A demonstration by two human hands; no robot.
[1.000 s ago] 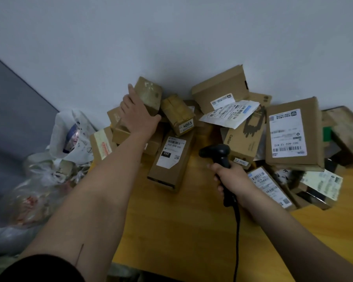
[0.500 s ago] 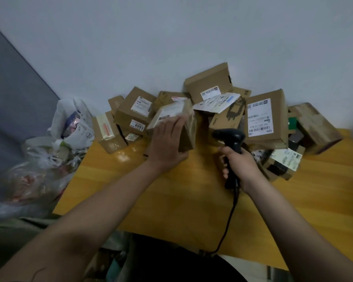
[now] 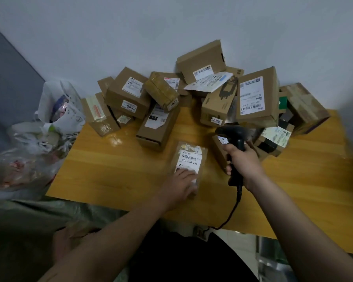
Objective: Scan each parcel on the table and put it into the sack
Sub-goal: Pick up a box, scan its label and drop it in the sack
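A small brown parcel (image 3: 190, 157) with a white label reading 070 070 A80 lies flat on the yellow wooden table (image 3: 114, 171), label up. My left hand (image 3: 179, 188) rests on its near end, fingers laid over the label's lower edge. My right hand (image 3: 245, 163) grips a black barcode scanner (image 3: 233, 135) just right of the parcel, its head pointing left over the table. A pile of several cardboard parcels (image 3: 192, 94) sits against the wall behind. A grey-green sack (image 3: 39, 220) lies at the table's near left.
White plastic bags (image 3: 55, 110) full of items crowd the floor left of the table. The scanner's cable (image 3: 230, 214) trails over the table's near edge. The pale wall stands right behind the pile. Bare tabletop lies at the near right.
My left hand has pulled the small parcel out of the pile toward the near edge and laid it flat, label up. The scanner hand has stayed about level beside it.
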